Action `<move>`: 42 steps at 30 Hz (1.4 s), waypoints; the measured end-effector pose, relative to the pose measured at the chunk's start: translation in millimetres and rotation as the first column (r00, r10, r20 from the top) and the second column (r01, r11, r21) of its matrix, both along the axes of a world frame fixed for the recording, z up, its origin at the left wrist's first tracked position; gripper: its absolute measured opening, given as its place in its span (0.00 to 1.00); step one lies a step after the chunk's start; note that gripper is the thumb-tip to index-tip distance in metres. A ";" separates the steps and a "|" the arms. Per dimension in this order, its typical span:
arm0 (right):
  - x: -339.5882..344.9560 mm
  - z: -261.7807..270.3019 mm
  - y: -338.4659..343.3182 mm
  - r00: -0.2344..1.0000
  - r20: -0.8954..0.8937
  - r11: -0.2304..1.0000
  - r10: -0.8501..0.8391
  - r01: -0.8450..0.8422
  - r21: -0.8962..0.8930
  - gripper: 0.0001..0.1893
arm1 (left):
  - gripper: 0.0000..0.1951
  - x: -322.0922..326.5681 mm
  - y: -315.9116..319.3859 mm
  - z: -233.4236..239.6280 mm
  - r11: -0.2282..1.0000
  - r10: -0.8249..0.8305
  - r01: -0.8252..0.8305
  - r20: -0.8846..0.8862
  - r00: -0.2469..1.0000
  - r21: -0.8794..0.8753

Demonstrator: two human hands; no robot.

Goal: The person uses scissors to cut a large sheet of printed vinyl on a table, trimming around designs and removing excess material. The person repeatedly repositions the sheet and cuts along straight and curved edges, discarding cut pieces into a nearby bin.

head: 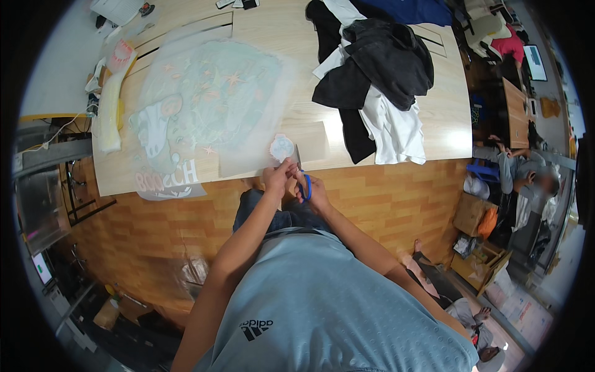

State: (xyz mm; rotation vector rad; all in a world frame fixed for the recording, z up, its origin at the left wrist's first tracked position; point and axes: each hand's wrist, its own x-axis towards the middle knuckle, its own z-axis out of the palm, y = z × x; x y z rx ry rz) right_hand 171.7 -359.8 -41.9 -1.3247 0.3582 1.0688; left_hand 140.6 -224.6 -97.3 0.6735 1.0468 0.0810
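My left hand (278, 177) pinches the lower edge of a small printed transfer film cutout (281, 148) just above the table's front edge. Blue-handled scissors (305, 182) are in my right hand (316, 194), their blades pointing up beside the cutout's right edge. Under and around it lies a translucent sheet (316, 139). To the left, a large printed transfer film (223, 93) with a ghost figure and starfish shapes is spread on the wooden table (446, 121), its lettered lower end hanging over the front edge.
Black and white garments (386, 60) are heaped at the table's right, with blue fabric (409, 10) behind. A yellowish-white roll (110, 114) lies at the left edge. Other people sit at the right, one (534, 179) near cardboard boxes (474, 214).
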 end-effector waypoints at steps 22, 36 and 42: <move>80.4 -15.7 47.0 0.975 0.203 0.993 0.088 -0.102 0.060 0.19 | 0.13 -20.3 15.9 40.7 0.999 -0.044 0.044 0.053 0.998 0.007; 126.1 93.9 52.7 0.364 0.690 0.657 0.625 -0.723 -0.213 0.26 | 0.20 -2.6 123.1 138.0 -0.037 -0.655 0.392 -0.319 0.685 0.919; 145.7 138.6 45.4 0.322 0.844 0.895 0.430 -0.272 -0.352 0.26 | 0.13 17.5 119.8 115.6 0.669 -0.509 0.527 -0.194 0.839 0.524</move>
